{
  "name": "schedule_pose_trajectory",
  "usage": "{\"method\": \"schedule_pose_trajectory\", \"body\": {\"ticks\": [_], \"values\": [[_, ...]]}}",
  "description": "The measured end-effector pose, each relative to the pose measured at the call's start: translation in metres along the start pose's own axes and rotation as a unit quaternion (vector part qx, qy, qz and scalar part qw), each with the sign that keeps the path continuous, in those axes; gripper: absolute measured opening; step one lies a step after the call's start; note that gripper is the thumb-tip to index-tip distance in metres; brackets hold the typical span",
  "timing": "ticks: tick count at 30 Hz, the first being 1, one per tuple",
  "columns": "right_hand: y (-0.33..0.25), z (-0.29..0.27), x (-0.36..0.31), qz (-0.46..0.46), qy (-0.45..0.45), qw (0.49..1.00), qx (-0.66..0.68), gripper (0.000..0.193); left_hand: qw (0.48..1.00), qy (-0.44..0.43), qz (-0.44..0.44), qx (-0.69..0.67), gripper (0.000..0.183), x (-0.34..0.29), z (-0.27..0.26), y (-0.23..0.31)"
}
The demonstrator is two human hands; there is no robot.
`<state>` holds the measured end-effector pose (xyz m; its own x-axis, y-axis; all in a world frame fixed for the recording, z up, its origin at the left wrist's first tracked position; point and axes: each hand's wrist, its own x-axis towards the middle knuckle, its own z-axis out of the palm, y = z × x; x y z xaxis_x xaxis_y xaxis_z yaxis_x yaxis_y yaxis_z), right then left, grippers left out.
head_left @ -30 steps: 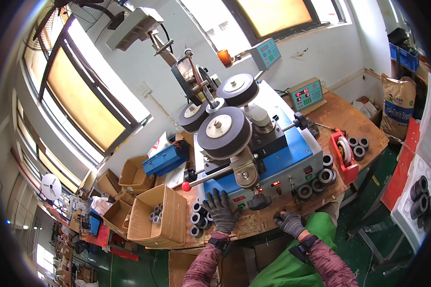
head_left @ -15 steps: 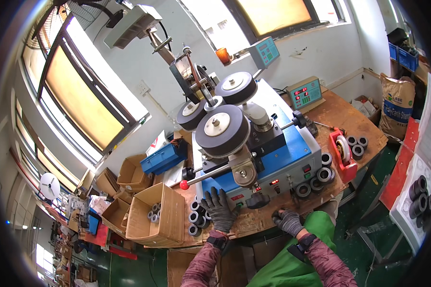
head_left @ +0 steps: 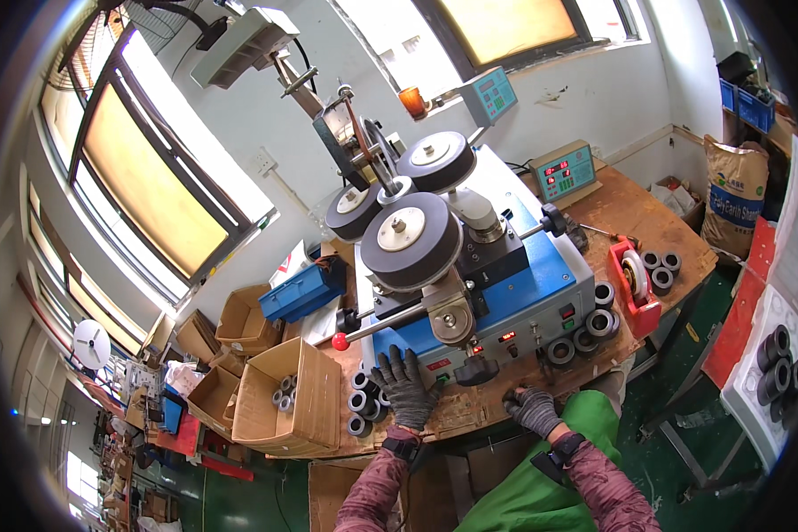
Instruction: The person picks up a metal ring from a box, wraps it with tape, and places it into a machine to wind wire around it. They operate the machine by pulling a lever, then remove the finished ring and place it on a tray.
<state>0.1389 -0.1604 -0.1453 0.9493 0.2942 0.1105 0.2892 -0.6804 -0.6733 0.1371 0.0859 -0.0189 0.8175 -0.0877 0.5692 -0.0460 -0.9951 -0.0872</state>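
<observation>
My left hand, in a dark grey glove, lies with fingers spread against the front of the blue and white machine. Its thumb is beside a green button on the front panel. Lower right of the black knob, my right hand rests curled at the bench edge; whatever its fingers hold, if anything, is hidden. On top of the machine, three dark rollers, the nearest a large one, surround a grey ring. An upright wheel mechanism stands behind that ring.
Black rings stand left of my left hand, and more rings are right of the machine. Other items are a cardboard box holding rings, a red tape dispenser, a control box with lit digits and a white tray.
Both hands stay in place. The lit digits on the control box have changed.
</observation>
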Motion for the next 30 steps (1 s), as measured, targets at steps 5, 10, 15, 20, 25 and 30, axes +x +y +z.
{"method": "schedule_pose_trajectory", "body": {"ticks": [5, 10, 15, 20, 25, 30], "values": [[-0.0034, -0.0049, -0.0012, 0.011, -0.003, 1.0, 0.001, 0.032, 1.0, -0.013, -0.002, 0.002, 0.102, 0.0003, 0.0009, 0.0001], [-0.0064, -0.0091, -0.0024, 0.001, 0.002, 1.0, 0.006, 0.032, 1.0, -0.005, 0.0, -0.003, 0.102, -0.0003, 0.0013, -0.001], [-0.005, -0.0063, -0.0025, 0.017, 0.005, 1.0, -0.01, 0.034, 0.999, 0.02, 0.006, 0.024, 0.094, 0.001, 0.0003, 0.0023], [-0.004, -0.0053, -0.0003, 0.021, -0.009, 1.0, -0.014, 0.035, 1.0, 0.007, 0.006, 0.006, 0.104, -0.0006, 0.003, -0.0003], [-0.0008, -0.0016, 0.0003, 0.012, -0.009, 1.0, -0.022, 0.036, 1.0, 0.005, 0.003, 0.002, 0.103, -0.0005, 0.0012, 0.0004], [-0.0008, -0.0004, 0.0001, 0.012, -0.01, 1.0, -0.02, 0.034, 0.999, 0.026, -0.003, 0.028, 0.093, 0.002, 0.0019, 0.0029]]}}
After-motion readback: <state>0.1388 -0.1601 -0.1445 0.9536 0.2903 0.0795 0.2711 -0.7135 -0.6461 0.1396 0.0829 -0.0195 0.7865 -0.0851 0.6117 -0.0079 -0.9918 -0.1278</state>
